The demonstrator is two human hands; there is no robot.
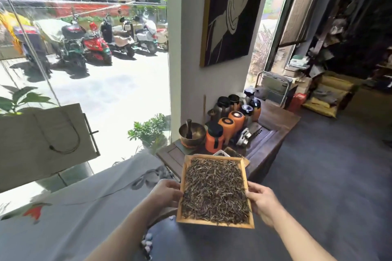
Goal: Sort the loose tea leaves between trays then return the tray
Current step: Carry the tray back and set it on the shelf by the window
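A rectangular wooden tray is held in the air at the lower middle, filled with a layer of dark loose tea leaves. My left hand grips its left rim and my right hand grips its right rim. The tray hovers in front of a low wooden table. Just past the tray's far edge, a small white dish and another flat tray with dark leaves lie on that table, mostly hidden.
On the low table stand several orange canisters, dark jars and a brass bowl with a pestle. A grey cloth-covered surface lies at left below a glass wall. A potted plant sits by the glass. Grey floor stretches right.
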